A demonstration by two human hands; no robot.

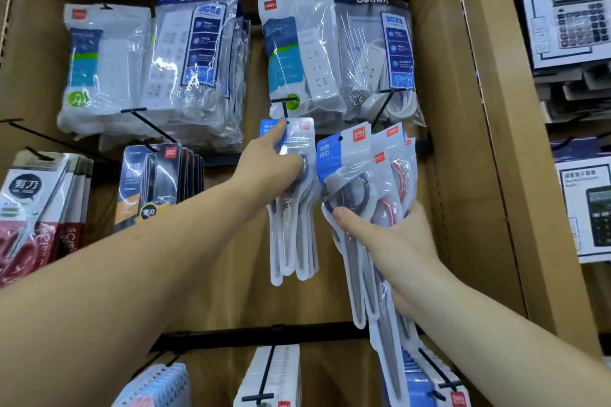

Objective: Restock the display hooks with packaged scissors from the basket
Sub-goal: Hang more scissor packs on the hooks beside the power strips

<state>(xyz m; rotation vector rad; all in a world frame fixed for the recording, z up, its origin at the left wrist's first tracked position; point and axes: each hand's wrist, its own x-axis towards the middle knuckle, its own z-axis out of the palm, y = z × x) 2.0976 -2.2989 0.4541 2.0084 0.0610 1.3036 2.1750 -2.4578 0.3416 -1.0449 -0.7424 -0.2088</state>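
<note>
My left hand (pixel 269 165) grips a packaged pair of scissors (pixel 294 208) at the black display hook (pixel 284 106) in the middle of the brown board. Its index finger presses the pack's blue header just under the hook's tip. More packs of the same kind hang behind that one. My right hand (pixel 390 241) holds a fanned bundle of several scissors packs (pixel 367 172) to the right, with black and red handles showing through the plastic. The basket is out of view.
Bagged power strips (pixel 310 53) hang on hooks above. Boxed scissors (pixel 148 182) and carded scissors (pixel 36 205) hang at the left. Notebooks and other packs (pixel 274 377) hang on the lower rail. Calculator boxes (pixel 568 10) fill the right-hand shelves beyond a cardboard divider.
</note>
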